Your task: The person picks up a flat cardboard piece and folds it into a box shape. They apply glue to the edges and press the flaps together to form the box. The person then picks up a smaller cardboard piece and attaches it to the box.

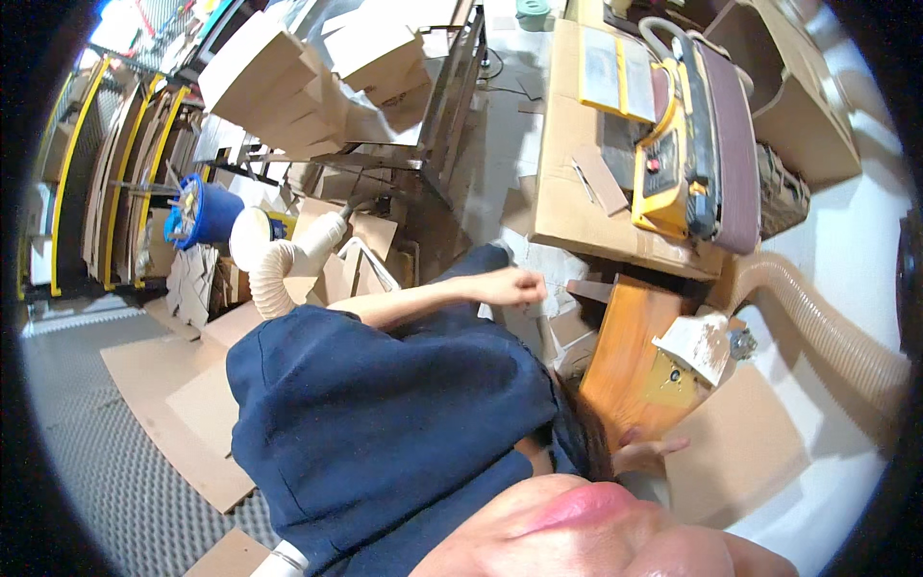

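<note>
My left hand is closed in a loose fist at the end of my outstretched bare forearm, and nothing shows in it. It hangs in front of my body, above the floor and loose boards. At the lower right, my right hand has its fingers stretched apart, partly hidden behind my head and hair. It is by the near end of an orange-brown wooden board; whether it touches the board I cannot tell. Beside the board is a white, brown-stained machine housing with a ribbed hose.
A yellow belt sander stands on a cardboard-covered bench at the far right. At the left are a blue bucket, a ribbed beige duct and racks of boards. Cardboard sheets lie on textured grey matting.
</note>
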`<state>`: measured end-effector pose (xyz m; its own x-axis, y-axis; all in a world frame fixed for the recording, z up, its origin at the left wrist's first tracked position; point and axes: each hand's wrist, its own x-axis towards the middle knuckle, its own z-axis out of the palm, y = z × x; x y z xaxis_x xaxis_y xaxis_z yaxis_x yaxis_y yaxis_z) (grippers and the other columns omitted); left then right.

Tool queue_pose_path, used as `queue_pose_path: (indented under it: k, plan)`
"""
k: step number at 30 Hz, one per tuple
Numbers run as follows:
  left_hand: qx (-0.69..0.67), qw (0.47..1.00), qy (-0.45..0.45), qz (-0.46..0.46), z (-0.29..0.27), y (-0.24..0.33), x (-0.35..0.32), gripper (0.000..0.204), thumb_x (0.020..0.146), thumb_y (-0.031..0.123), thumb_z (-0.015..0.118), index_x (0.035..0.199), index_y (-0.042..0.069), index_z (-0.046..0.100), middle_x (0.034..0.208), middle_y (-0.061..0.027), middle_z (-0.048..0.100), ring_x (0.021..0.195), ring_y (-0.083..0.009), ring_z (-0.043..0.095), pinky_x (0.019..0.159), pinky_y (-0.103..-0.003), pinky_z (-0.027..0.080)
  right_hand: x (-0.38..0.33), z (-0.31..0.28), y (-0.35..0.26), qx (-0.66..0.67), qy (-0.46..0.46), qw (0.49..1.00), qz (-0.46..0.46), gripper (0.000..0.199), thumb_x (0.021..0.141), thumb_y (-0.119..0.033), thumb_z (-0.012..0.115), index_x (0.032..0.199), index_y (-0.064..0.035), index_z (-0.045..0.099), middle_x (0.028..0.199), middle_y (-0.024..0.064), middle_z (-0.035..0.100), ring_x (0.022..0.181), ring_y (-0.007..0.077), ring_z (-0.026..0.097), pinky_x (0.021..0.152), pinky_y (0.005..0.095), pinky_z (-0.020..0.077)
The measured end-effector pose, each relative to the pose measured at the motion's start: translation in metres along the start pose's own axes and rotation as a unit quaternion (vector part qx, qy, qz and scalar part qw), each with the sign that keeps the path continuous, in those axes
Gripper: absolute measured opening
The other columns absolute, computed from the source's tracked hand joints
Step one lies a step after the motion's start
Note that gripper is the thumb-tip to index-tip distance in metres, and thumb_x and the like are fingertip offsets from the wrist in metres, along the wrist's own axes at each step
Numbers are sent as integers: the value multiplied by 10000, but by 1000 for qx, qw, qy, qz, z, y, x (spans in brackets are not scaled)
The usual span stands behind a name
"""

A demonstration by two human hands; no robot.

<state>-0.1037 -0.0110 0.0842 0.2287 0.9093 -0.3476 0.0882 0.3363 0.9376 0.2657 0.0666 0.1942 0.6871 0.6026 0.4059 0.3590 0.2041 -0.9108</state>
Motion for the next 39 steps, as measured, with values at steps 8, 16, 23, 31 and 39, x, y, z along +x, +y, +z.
queue_pose_path:
  k: [8,16,23,31,39]
  plan:
    - [-159,910,379,61,-133,-43,-21,200,1063,250,581,1002,60,599,821,41,571,724,-55,531,660,-240,474,-72,137,-132,99,-117,988,-34,908,969,-459,649,1547,110,238,1567,252,374,1384,353,454,1152,446,392]
    - [202,685,687,132,-397,7,-34,273,962,167,650,1182,10,610,1149,-189,621,1088,-342,611,952,-429,481,-178,328,-171,201,-372,906,-24,856,940,-480,675,1561,-24,303,1580,171,370,1410,310,409,1187,463,305]
    - [379,546,720,-199,-573,-51,-43,865,986,571,476,1569,-44,304,1611,-247,339,1552,-358,214,1259,-563,72,-268,473,-224,207,-474,851,88,805,925,-497,686,1522,-49,383,1479,117,474,1355,275,452,1137,447,345]
    - [330,591,707,-205,-588,-39,-49,928,961,603,476,1586,-48,260,1669,-213,243,1573,-333,152,1268,-546,38,-326,595,-224,209,-584,768,159,708,978,-385,672,1532,-42,394,1486,130,502,1338,274,506,1112,443,430]
    - [293,600,707,-233,-586,-29,-54,870,963,568,526,1596,20,290,1667,-174,263,1570,-306,172,1268,-538,72,-395,714,-261,214,-680,686,145,742,963,-348,693,1526,0,358,1472,163,487,1322,279,517,1120,444,420]
